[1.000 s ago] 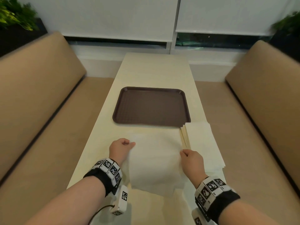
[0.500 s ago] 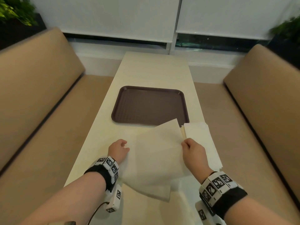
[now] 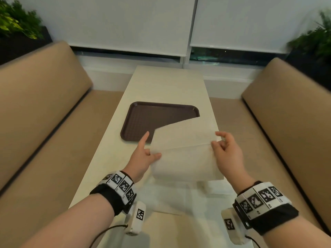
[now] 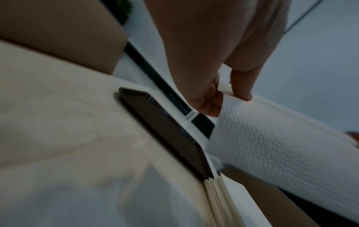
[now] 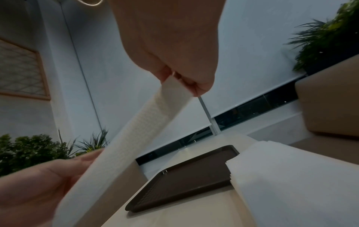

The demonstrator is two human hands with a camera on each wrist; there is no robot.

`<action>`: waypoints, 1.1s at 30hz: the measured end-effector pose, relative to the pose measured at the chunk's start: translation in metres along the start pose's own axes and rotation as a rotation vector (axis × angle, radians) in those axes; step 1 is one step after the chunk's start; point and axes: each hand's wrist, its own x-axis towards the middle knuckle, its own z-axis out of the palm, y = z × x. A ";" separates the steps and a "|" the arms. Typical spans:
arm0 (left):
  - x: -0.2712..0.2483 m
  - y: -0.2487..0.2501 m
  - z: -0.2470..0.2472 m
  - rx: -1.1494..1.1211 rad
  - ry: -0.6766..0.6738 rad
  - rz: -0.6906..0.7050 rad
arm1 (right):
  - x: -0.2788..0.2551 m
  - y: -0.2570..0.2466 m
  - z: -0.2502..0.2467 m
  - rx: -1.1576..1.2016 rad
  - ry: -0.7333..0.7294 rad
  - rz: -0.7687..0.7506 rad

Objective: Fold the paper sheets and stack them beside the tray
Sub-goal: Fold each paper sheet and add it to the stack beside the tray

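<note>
A white embossed paper sheet [image 3: 184, 151] hangs lifted above the table, in front of the dark brown tray [image 3: 154, 119]. My left hand [image 3: 152, 153] pinches its left edge, index finger pointing forward. My right hand [image 3: 217, 140] pinches the right edge between thumb and fingertips. In the left wrist view the left hand [image 4: 223, 95] grips the sheet [image 4: 272, 145] above the tray [image 4: 165, 127]. In the right wrist view the right hand [image 5: 178, 79] holds the sheet [image 5: 139, 130] edge-on. A stack of paper sheets [image 5: 291, 176] lies right of the tray [image 5: 184, 181], hidden in the head view.
More white paper [image 3: 179, 199] lies flat on the cream table [image 3: 168, 83] under the lifted sheet. Tan bench seats [image 3: 35, 113] run along both sides. Plants [image 3: 16, 24] stand in the back corners, and white blinds cover the window.
The sheet lay flat on the table a second ago. My right hand raised its right edge first, then both hands lifted it up and forward over the tray's near corner.
</note>
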 end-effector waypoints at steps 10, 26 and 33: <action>-0.028 0.049 0.014 0.534 0.029 0.386 | -0.015 0.001 -0.039 0.148 0.011 -0.068; -0.051 0.101 0.070 0.266 -0.039 0.588 | -0.024 -0.021 -0.115 0.398 0.070 -0.053; -0.043 0.103 0.079 0.703 0.063 0.782 | -0.022 -0.001 -0.123 -0.081 0.136 -0.125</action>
